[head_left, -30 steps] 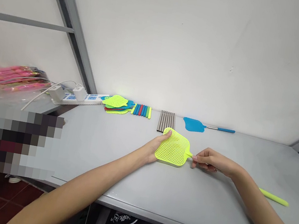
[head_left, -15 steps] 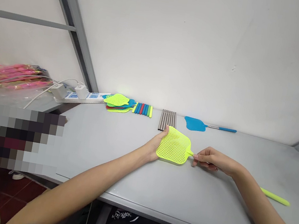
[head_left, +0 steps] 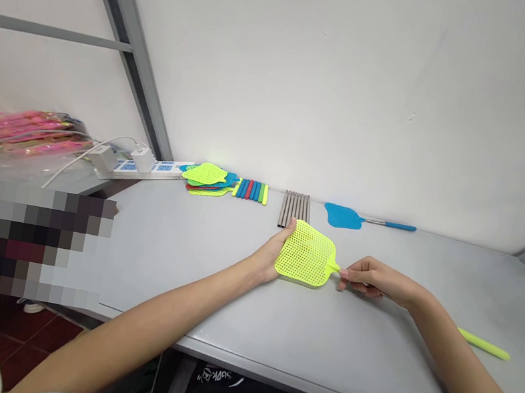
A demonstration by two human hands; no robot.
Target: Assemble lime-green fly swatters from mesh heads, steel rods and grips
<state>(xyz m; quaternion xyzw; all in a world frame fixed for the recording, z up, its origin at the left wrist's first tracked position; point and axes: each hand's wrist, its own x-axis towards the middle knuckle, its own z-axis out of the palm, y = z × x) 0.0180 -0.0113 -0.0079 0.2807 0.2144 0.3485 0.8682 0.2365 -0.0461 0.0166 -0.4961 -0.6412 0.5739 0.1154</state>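
Note:
A yellow-green fly swatter head, perforated all over, is held low above the table between both hands. My left hand grips its left edge, thumb on top and fingers hidden beneath. At the other end, my right hand pinches the narrow neck between thumb and fingertips, the other fingers curled under. Whether a rod lies beneath that palm, I cannot tell. To the right, a yellow-green handle lies on the table, partly behind my right forearm. Beyond the hands rests a row of metal rods.
Along the wall lie a blue fly swatter with a blue grip, several coloured handles and a pile of swatter heads. A power strip with plugged-in chargers stands left. Plastic-bagged pink items lie farther left, above a pixelated patch.
Both hands keep the same hold on the fly swatter head, with hardly any movement. The view has shifted very slightly.

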